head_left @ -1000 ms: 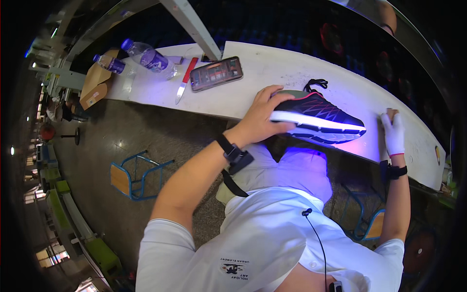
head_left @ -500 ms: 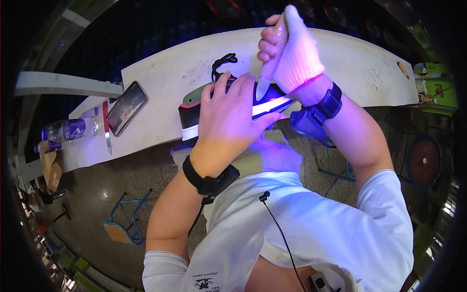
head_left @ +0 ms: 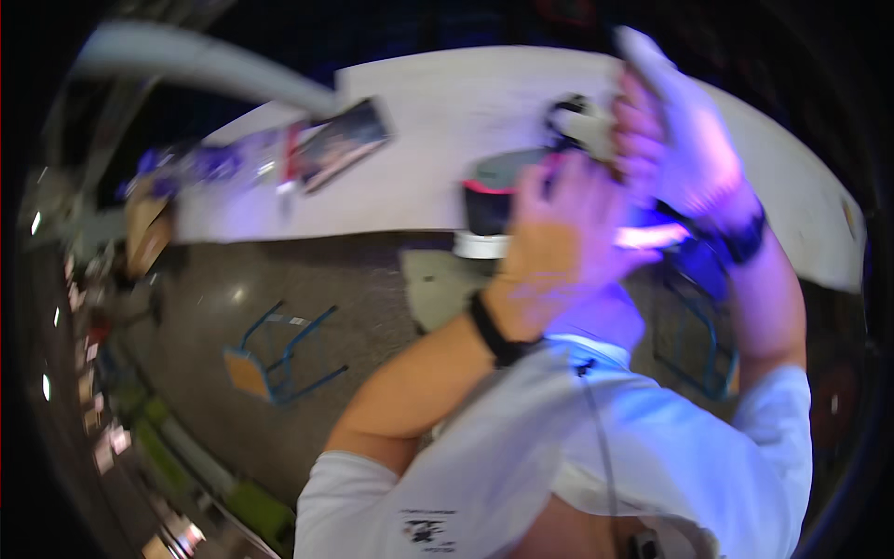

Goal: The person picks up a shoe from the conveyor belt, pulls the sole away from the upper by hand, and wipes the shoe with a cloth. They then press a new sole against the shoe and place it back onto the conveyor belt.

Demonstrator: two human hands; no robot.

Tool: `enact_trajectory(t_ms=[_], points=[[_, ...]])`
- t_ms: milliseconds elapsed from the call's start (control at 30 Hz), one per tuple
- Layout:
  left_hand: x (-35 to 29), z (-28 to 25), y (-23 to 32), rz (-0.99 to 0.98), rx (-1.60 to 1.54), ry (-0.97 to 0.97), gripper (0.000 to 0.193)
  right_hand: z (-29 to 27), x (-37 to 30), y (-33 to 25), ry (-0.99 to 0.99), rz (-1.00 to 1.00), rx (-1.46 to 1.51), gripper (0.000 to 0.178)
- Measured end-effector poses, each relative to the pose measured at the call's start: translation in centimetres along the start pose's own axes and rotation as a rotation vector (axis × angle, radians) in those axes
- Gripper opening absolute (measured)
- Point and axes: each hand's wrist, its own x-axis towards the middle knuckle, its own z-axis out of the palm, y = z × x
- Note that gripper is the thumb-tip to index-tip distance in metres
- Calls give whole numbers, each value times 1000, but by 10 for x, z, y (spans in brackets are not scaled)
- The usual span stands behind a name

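Note:
A dark shoe (head_left: pixel 488 212) with a grey-green heel part, pink-red trim and a white sole is at the table's front edge. My left hand (head_left: pixel 561 233) lies over its side and grips it, fingers on the upper and thumb along the sole. Above the toe half, my right hand (head_left: pixel 687 140), in a pale glove that leaves some fingers bare, is closed. A blurred pale tool (head_left: pixel 589 130) sticks out from its fingers toward the black laces (head_left: pixel 564 110). Its exact kind is smeared by motion.
On the white table (head_left: pixel 424 168) at left lie a phone (head_left: pixel 345 144), a red-handled knife (head_left: pixel 292 154) and a blurred plastic bottle (head_left: pixel 209 166). A pale post (head_left: pixel 205 61) crosses the far left. Blue-legged stools (head_left: pixel 250 373) stand on the floor below.
The whole view has shifted and blurred, with the table contents moving right. The pale tool pointed down at the shoe's side before; now it points left, near the laces. My left hand keeps the shoe.

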Motion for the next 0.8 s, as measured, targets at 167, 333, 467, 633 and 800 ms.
enact_trajectory(t_ms=[167,333,467,633,800], points=[[-20,2,4,-32,27,95,73,16,-21,15,154,-203,22,45],[-36,3,5,-29,-2,142,73,-17,-24,21,-156,-243,-97,48],[-40,8,9,-15,-23,222,72,-141,-110,-51,385,-582,-303,34],[-36,4,10,-36,-17,166,74,-131,-124,-36,-220,-799,-177,46],[-35,4,18,-3,-13,120,79,-87,-80,-2,-265,-658,-8,46]])
